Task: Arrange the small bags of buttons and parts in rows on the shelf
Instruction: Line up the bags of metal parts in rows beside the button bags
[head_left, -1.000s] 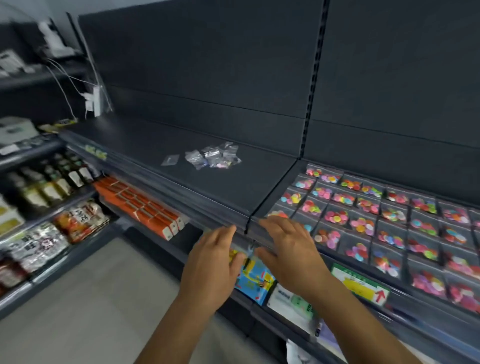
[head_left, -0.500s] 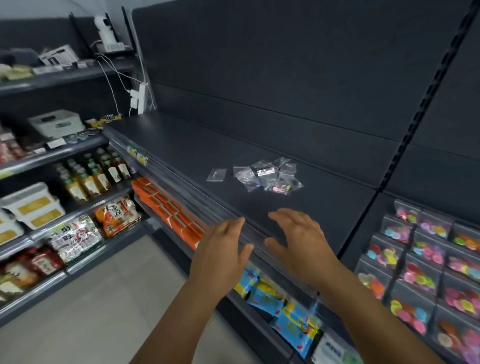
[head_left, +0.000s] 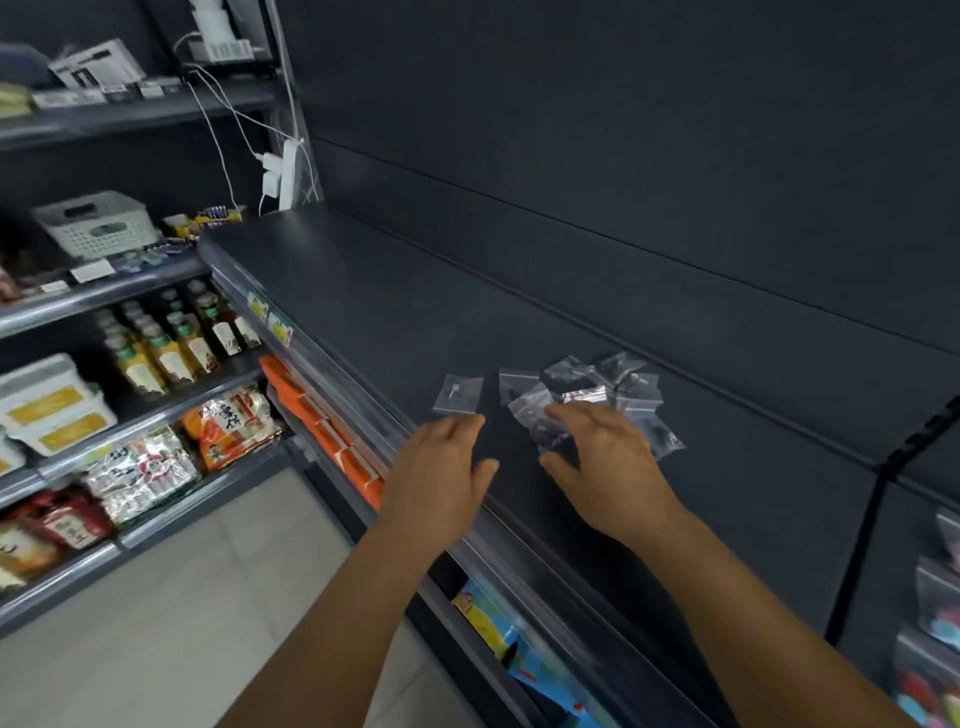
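A heap of small clear plastic bags (head_left: 592, 395) lies on the dark grey shelf (head_left: 363, 322), just beyond the right hand (head_left: 602, 462); both it and the left hand (head_left: 441, 467) are spread, holding nothing; one lone bag (head_left: 460, 394) sits far of the left fingertips

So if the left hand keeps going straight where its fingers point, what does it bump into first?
Probably the single clear bag lying alone on the shelf, just beyond the left hand; depth is hard to judge.

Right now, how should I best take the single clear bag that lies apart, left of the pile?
Pinch the single bag by its near edge, coming from the front with the left hand. It lies flat, apart from the pile, and probably too thin to grasp from above.
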